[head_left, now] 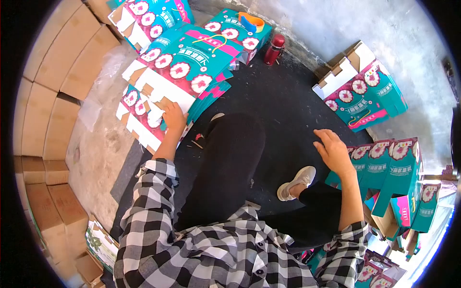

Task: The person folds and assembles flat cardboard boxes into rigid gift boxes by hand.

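My left hand (174,116) rests on the white flap edge of a pile of flat teal and pink printed cartons (194,57), its fingers spread over the cardboard. A yellow cord handle lies across the top carton. My right hand (331,150) hangs in the air with fingers apart and nothing in it, above the dark mat and left of a row of teal cartons (403,165). Farther up on the right, a teal carton with open white flaps (362,93) leans by the wall.
Brown boxes (53,62) are stacked along the left. A red flask (274,50) stands on the black mat (283,105) near the wall, beside a printed carton topped with orange and blue tape rolls (251,22). More cartons lie at the lower right.
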A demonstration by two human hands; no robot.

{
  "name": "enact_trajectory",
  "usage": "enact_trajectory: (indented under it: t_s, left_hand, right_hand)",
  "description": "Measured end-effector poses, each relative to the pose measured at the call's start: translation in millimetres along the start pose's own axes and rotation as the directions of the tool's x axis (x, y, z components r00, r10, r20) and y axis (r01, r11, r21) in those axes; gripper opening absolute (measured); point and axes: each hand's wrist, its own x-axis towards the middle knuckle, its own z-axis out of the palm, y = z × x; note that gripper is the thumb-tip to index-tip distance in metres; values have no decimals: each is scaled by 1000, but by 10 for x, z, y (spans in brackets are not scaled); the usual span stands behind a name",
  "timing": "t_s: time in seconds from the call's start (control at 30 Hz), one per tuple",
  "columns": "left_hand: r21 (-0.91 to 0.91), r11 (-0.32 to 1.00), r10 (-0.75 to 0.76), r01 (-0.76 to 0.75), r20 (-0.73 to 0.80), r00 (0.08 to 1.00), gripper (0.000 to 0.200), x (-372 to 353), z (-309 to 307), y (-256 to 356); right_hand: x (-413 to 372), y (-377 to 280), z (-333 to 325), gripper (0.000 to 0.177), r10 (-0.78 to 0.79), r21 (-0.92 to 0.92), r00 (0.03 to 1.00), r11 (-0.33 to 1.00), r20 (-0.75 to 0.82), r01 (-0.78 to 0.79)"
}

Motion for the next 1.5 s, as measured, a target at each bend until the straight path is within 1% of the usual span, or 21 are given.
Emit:
enact_trajectory:
  t_s: [0.1,0.2,0.3,0.4,0.57,0.67,0.8,0.83,0.9,0.93,0.97,1.03,1.07,1.1,1.17,1.23,1.27,1.3,1.37,1.4,1.5]
  left_hand:
    - [-85,994,73,-75,-33,997,57,25,-47,9]
    - [-156,951,245,-266,-140,959,49,-19,-214,139]
    - [-131,900,396,-415,-150,906,39,-25,-582,442]
    - [-82,874,462,-479,-168,871,36,-6,-908,700]
    - [-121,857,465,-502,-240,852,34,16,-1351,945]
    - [-203,831,447,-517,-308,840,34,-92,-1922,1080]
    - [-322,719,486,-616,-400,777,34,-460,-2520,1339]
    - [-353,684,504,-639,-405,763,35,-589,-2590,1409]
    - [-399,589,601,-703,-365,711,37,-864,-2571,1562]
    - [-449,585,612,-676,-303,731,36,-918,-2548,1562]
    - [-494,573,632,-654,-241,736,35,-963,-2565,1595]
    - [-436,518,649,-736,-361,670,36,-932,-2655,1508]
    - [-430,446,619,-785,-486,617,39,-865,-2743,1424]
    - [-495,435,562,-752,-504,656,40,-802,-2908,1313]
    - [-463,527,457,-713,-553,696,40,-589,-3075,1008]
    - [-485,594,433,-642,-479,763,41,-379,-3134,670]
    - [-622,558,469,-550,-310,827,42,-349,-3160,532]
    - [-686,530,514,-499,-209,832,43,-273,-3133,419]
    - [-789,491,601,-369,0,799,44,-144,-2934,311]
    - [-918,317,638,-239,20,770,46,-147,-2816,355]
    - [-996,83,637,43,86,766,48,-268,-2751,690]
  right_hand:
    - [-11,-32,38,31,-8,-49,999,999,49,10]
    - [22,-82,31,31,6,-51,998,999,66,-3]
    - [72,-102,39,30,-15,-26,998,1000,57,16]
    - [195,-190,56,29,-60,-1,998,998,30,60]
    - [393,-328,94,28,-146,19,987,989,-67,148]
    - [521,-459,101,43,-169,48,971,983,-167,180]
    - [724,-751,115,59,-168,129,941,969,-295,213]
    - [783,-787,185,63,-166,245,948,941,-272,235]
    - [910,-725,397,60,-296,205,928,917,-228,343]
    - [969,-670,496,48,-323,321,921,868,-217,379]
    - [943,-567,543,43,-310,340,911,855,-272,393]
    - [939,-595,528,35,-285,383,890,824,-356,418]
    - [984,-588,498,29,-254,383,852,809,-459,447]
    - [1002,-555,412,24,-209,414,841,795,-499,443]
    - [913,-520,99,18,-84,529,851,751,-518,395]
    - [821,-326,-86,15,14,578,809,707,-588,408]
    - [720,-294,-192,15,154,620,801,721,-578,310]
    - [663,-229,-251,18,248,717,797,629,-551,301]
    - [525,-103,-409,21,319,779,790,555,-524,293]
    - [473,-16,-436,23,328,773,767,546,-552,323]
    - [289,91,-553,31,387,786,728,521,-566,333]
